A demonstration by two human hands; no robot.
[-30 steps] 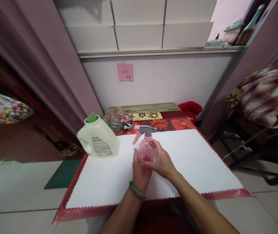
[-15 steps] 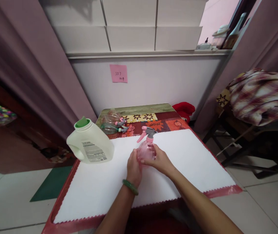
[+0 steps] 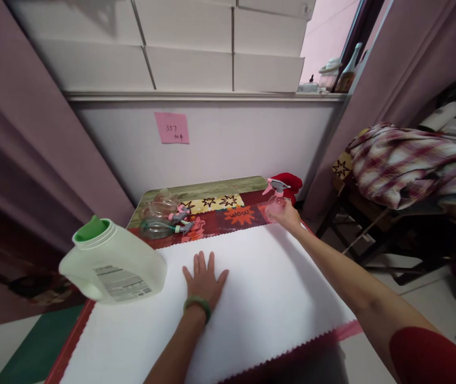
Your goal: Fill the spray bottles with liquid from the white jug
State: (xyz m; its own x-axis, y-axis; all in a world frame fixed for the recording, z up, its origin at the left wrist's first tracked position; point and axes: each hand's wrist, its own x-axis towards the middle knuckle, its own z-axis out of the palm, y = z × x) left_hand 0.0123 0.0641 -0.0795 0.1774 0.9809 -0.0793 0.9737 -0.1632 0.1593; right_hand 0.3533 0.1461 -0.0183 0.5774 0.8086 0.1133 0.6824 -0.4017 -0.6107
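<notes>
My right hand (image 3: 289,216) is wrapped round a pink spray bottle (image 3: 274,208) at the far right corner of the table; the bottle is upright, with a grey and pink trigger head. Whether its base touches the table I cannot tell. Fingers spread, my left hand (image 3: 204,278) lies flat on the white mat (image 3: 252,298), a green bangle (image 3: 197,305) at its wrist. To the left of that hand stands a large, pale green jug (image 3: 127,266) with a green piece in its mouth.
Several clear spray bottles, among them a green one (image 3: 158,228), lie at the table's far left. A pink note (image 3: 172,128) is stuck on the wall. Plaid cloth (image 3: 404,165) is heaped at the right, and a red item (image 3: 292,182) sits behind the far corner.
My right hand has carried the pink spray bottle from the mat's middle to the far right. My left hand has let go of it and spread flat on the mat. The view has shifted.
</notes>
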